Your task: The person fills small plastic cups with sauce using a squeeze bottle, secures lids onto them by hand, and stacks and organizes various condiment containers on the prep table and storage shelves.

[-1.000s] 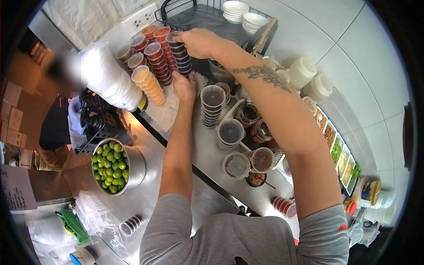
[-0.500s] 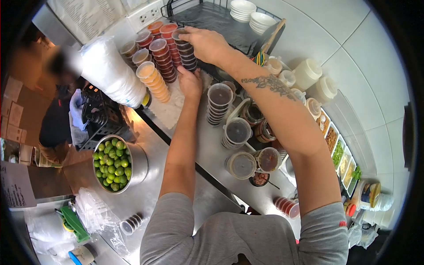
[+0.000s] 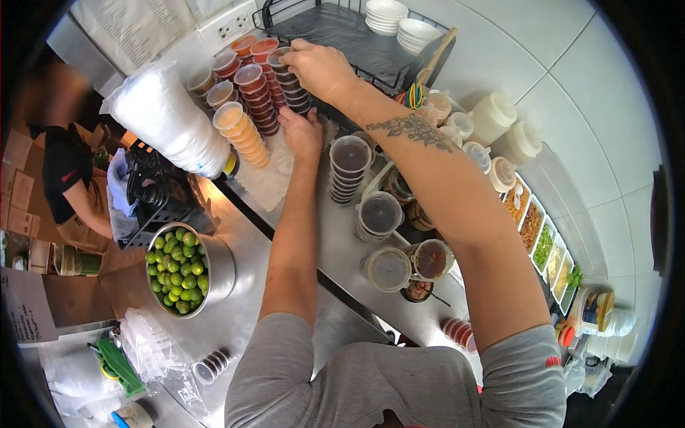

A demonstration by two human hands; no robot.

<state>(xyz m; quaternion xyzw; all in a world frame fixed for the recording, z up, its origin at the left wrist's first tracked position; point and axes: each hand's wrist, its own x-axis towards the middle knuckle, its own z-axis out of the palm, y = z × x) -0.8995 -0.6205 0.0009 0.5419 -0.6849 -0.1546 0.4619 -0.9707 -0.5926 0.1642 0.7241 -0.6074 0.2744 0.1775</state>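
A tall stack of lidded cups of dark sauce [image 3: 293, 90] stands at the back of the counter, against the other sauce stacks. My right hand [image 3: 317, 68] grips its top from the right, fingers over the upper lid. Low down, my left hand [image 3: 302, 133] presses its fingers against the base of the same stack; part of that grip is hidden. Beside it rise stacks of dark red sauce cups [image 3: 255, 93], bright red sauce cups [image 3: 265, 46] and pale orange sauce cups [image 3: 242, 134]. A white cloth [image 3: 260, 182] lies under them.
A plastic-wrapped roll [image 3: 168, 118] and a steel pot of limes [image 3: 221, 267] stand left. Dark-lidded containers [image 3: 378, 214] and squeeze bottles [image 3: 492, 118] are to the right. White bowls [image 3: 385, 14] sit on a black rack [image 3: 321, 28]. A co-worker [image 3: 68, 171] stands far left.
Both my hands stay at the dark sauce stack, with only a slight shift of the view. The co-worker at the left has moved, and their torso and forearm now show more clearly.
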